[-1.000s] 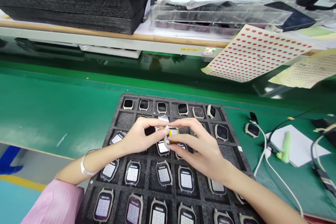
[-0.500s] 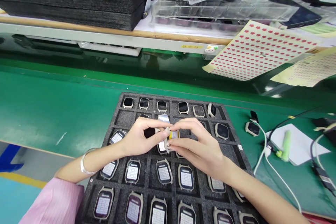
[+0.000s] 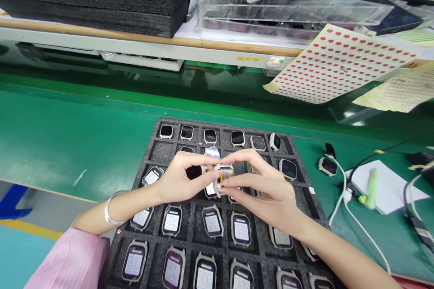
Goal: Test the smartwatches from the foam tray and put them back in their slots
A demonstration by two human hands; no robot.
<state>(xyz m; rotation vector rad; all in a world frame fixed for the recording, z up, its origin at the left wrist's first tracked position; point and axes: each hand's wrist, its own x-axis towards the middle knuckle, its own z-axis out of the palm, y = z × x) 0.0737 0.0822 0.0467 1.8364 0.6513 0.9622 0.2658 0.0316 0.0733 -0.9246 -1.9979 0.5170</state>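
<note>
Between the fingertips of both hands is a light-coloured smartwatch case [image 3: 224, 170] with a yellow part showing on it. My left hand [image 3: 190, 176] pinches its left side with thumb and finger. From the right, my right hand [image 3: 261, 183] grips it by its edges. The watch is tilted, and my fingers cover part of it. Below lies a black foam tray [image 3: 190, 248] with square pockets, several holding smartwatches. Near the front, a watch [image 3: 241, 229] shows a lit white screen; at the back, one watch [image 3: 237, 138] has a dark screen.
On the green bench [image 3: 68, 131] at right lie a watch on a cable [image 3: 327, 166], white paper [image 3: 386, 189] and a green stick [image 3: 372, 187]. Stacked black foam [image 3: 101, 0] and clear plastic trays [image 3: 291, 13] stand on the shelf. A sticker sheet [image 3: 335, 65] hangs from it. Other people are behind.
The watch case has turned between my fingers, so more of its yellow-marked side shows. My right fingers have shifted slightly to the right. The watches in the tray stay put.
</note>
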